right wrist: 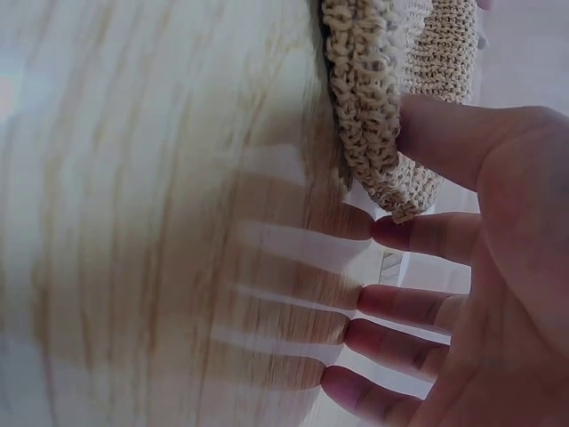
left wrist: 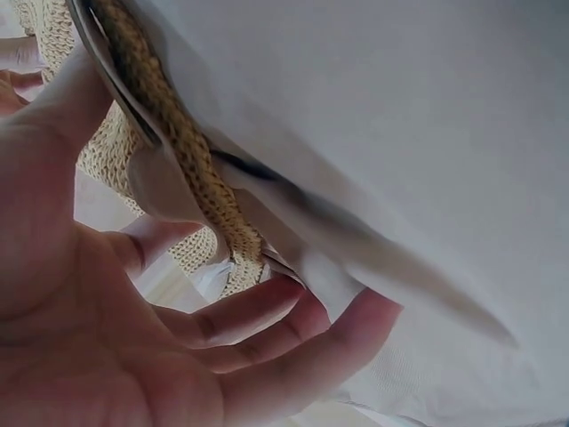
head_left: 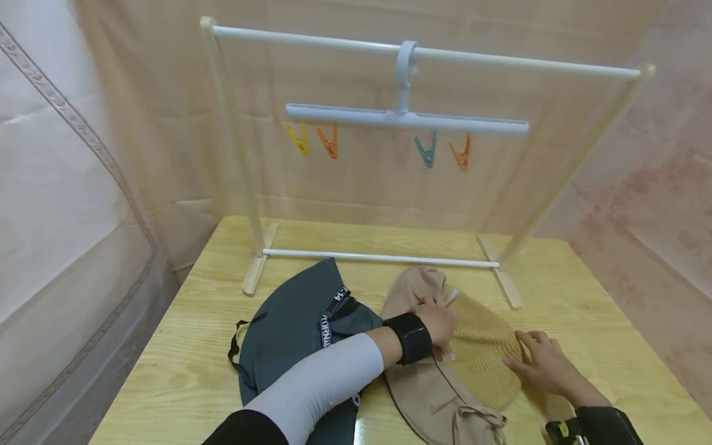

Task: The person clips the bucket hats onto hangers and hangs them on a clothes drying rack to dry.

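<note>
A beige sun hat lies on the table, with a cloth part [head_left: 417, 383], a tan straw-knit part [head_left: 484, 346] and a cloth bow near the front. My left hand [head_left: 436, 321] grips it where cloth and straw meet; its curled fingers [left wrist: 351, 342] lie against the pale cloth beside the straw edge [left wrist: 209, 191]. On the right, my right hand [head_left: 542, 361] pinches the rim of the straw part between thumb and index finger, the other fingers [right wrist: 404, 316] touching the tabletop. Under my left forearm is a dark grey cloth hat [head_left: 283, 321], partly covered, with a black strap [head_left: 326, 327] lettered in white.
Behind the hats stands a rack with a white top bar [head_left: 500, 59] and wooden feet [head_left: 500, 272]. A white hanger [head_left: 356, 115] hangs from it, carrying a yellow clip [head_left: 300, 141], a blue clip [head_left: 427, 151] and two orange clips [head_left: 330, 143]. Curtains surround the wooden table [head_left: 167, 371].
</note>
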### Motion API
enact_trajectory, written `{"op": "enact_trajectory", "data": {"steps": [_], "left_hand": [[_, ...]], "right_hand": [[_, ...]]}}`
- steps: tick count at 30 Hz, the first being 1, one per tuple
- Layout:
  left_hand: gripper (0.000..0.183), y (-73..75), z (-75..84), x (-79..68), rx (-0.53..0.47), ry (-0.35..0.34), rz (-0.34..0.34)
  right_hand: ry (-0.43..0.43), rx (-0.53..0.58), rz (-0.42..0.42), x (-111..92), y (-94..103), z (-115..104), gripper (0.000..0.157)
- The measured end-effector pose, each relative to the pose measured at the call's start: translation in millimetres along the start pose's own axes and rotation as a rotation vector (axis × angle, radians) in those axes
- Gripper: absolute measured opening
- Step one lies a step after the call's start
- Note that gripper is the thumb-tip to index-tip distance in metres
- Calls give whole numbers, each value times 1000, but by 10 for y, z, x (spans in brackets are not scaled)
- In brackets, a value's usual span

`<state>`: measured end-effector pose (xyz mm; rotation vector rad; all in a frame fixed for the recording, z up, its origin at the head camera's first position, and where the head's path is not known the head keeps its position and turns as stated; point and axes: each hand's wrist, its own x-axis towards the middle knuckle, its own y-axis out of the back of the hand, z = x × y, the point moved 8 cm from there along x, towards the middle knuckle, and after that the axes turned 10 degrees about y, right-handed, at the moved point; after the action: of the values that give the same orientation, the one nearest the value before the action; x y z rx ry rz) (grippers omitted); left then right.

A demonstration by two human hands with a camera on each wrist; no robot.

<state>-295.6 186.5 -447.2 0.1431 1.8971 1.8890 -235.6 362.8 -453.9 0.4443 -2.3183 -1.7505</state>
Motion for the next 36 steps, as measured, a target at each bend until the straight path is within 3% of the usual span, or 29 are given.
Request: {"op": "enact_trajectory", "data": {"steps": [6, 11, 30, 36], "left_hand": [[67, -62, 59, 76, 4, 8, -36], [73, -25, 64, 45, 12, 7, -35], [76, -7, -22, 60, 31, 61, -33], [78, -64, 33, 107, 17, 51, -40]], "right_hand": [[-19, 9, 1, -47, 18, 3, 74], [-46, 10, -21, -55, 6, 18, 76], [-55, 40, -39, 16, -66, 10, 78], [-89, 72, -76, -37, -17, 42, 78]]}}
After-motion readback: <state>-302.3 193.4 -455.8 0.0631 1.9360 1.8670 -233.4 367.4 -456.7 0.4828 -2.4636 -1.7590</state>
